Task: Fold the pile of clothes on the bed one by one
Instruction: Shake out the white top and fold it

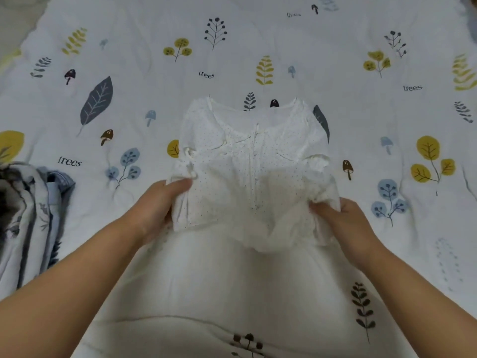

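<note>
- A white bed cover [335, 60] fills nearly the whole frame, lightly creased and printed all over with plants.
- A large grey-blue leaf print [97, 100] sits at the middle left — veined and tilted.
- Mustard-yellow sprigs [429, 161] lie at the right edge, with more yellow fronds at the upper left and top centre.
- Small brown mushroom prints [106, 136] are dotted about — one at the left of centre, another at the right of centre.
- The word "trees" [206, 74] is printed in several spots.
- Pale blue sprigs [126, 164] show at the lower left and lower right.
</note>
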Demonstrator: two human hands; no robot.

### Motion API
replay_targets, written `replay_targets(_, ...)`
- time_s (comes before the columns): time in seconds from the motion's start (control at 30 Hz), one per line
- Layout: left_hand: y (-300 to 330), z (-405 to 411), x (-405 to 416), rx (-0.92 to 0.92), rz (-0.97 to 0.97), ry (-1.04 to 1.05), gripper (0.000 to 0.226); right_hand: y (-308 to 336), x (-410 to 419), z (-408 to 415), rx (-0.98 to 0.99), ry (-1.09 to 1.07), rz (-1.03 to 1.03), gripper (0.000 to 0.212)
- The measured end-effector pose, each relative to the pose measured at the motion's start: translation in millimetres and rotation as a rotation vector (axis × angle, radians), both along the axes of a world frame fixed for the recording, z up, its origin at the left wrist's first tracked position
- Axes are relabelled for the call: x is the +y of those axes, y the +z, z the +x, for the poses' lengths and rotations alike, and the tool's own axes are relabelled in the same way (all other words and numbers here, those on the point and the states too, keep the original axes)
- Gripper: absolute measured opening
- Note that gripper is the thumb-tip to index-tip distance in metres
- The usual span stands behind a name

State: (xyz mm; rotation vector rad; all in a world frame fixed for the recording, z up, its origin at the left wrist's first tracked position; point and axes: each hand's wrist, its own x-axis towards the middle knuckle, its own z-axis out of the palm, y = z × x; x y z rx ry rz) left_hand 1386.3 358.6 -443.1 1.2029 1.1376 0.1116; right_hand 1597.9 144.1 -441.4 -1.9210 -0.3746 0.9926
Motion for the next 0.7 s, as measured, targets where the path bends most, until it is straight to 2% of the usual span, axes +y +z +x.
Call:
replay_targets(0.1,-15,17,9,0.048,-0.120,0.047,0.032,-13,17,10,0.096,0.037,-0.026,0.018)
replay_targets(0.17,-21,23,11,0.039,-0.216,0.053,0.031,-23,23,12,0.111,0.097,-0.067,0.007)
replay_targets(0.23,-24,28,16,0.078,-0.199,0.012,0.032,-29,27,15,0.078,0.112,-0.118,0.023)
replay_targets(0.3,-20,34,25,0.122,-0.119,0.005,0.028,-26,31,22,0.037,0.073,-0.132,0.012)
replay_targets(0.33,-18,37,31,0.115,-0.090,0.019,0.021,-23,33,28,0.065,0.055,-0.107,0.007)
replay_targets(0.4,-9,44,48,0.042,-0.091,0.079,0.012,-12,43,42,0.216,-0.025,0.013,0.012)
replay_targets(0.5,5,64,79,-0.097,-0.179,0.158,0.019,3,65,73,0.320,-0.126,0.196,0.020)
replay_targets(0.6,11,84,112,-0.170,-0.217,0.193,0.023,6,94,100,0.283,-0.154,0.273,0.023)
replay_targets(0.67,7,97,125,-0.208,-0.198,0.260,0.023,-2,112,110,0.204,-0.199,0.226,0.028)
replay_targets(0.7,1,102,129,-0.176,-0.148,0.294,0.023,-10,119,113,0.131,-0.214,0.150,0.038)
